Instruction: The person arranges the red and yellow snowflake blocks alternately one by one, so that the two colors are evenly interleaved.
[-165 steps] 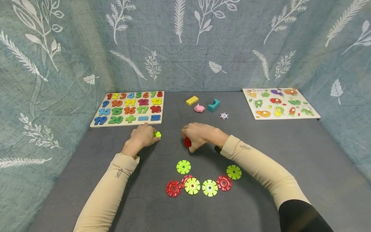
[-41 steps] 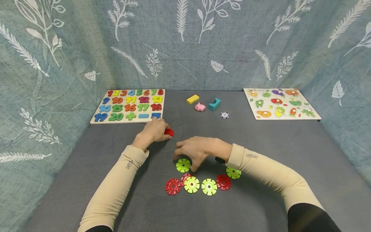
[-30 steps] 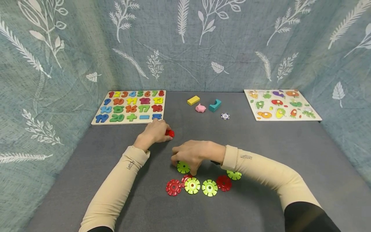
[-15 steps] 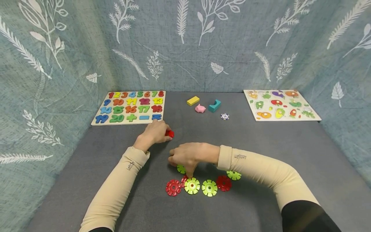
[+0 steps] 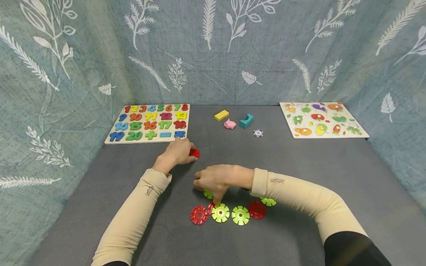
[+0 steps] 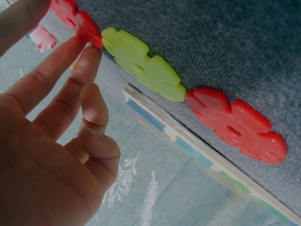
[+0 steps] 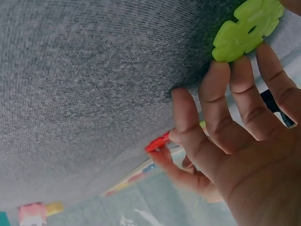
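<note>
Row-laying, it seems: left of frame centre, your left hand [image 5: 176,151] pinches the red disc [image 5: 196,153] ending the row [image 6: 143,66].
Below centre, your right hand [image 5: 217,180] grips a green disc [image 7: 247,32] between thumb and fingers; the next move likely calls for bringing it against that red.

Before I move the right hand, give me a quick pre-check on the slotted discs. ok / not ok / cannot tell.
1. Left hand holds the row's end red disc: ok, thumb and fingertips at its edge.
2. Right hand holds a green slotted disc: ok, fingertips at its rim.
3. Held green piece lifted off the grey tabletop: cannot tell.
4. Row's middle green disc meets the end red and the far red disc: ok, edges meet; slot depth cannot tell.
5. Loose discs all separate: not ok, a loose green disc overlaps a loose red disc.
</note>
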`<state>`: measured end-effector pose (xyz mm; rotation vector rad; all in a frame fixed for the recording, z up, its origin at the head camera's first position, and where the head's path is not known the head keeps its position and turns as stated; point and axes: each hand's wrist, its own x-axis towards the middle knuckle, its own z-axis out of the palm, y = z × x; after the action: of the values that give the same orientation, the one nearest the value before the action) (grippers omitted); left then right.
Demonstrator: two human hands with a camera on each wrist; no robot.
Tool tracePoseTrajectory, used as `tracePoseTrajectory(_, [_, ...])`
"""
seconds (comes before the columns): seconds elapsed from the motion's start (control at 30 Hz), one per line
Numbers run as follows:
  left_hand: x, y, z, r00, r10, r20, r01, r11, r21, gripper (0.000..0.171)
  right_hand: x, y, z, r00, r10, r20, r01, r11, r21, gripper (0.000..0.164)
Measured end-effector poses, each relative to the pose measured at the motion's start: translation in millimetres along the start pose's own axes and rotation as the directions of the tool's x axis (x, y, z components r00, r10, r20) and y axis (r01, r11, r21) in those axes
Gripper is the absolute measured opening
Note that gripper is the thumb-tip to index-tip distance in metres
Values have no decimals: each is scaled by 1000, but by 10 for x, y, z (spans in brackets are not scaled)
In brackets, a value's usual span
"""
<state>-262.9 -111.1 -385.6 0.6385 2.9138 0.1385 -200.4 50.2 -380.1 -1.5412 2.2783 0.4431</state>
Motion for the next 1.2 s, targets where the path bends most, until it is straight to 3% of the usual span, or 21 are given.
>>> tracePoseTrajectory(0.33, [-8, -9, 33, 1000, 14, -1, -14, 1000, 10, 40, -48, 108, 23, 999, 9, -50, -3, 994, 107, 50])
tracePoseTrajectory(0.6, [-12, -12, 43, 1000, 15, -20, -15, 1000, 11, 40, -142, 318, 3, 993, 75, -88, -53, 972, 227, 50])
tracePoseTrajectory(1.2, [-1, -20, 48, 1000, 0, -4, 0, 1000, 15, 42, -32, 879, 66, 958, 251, -136, -201, 932, 302, 43])
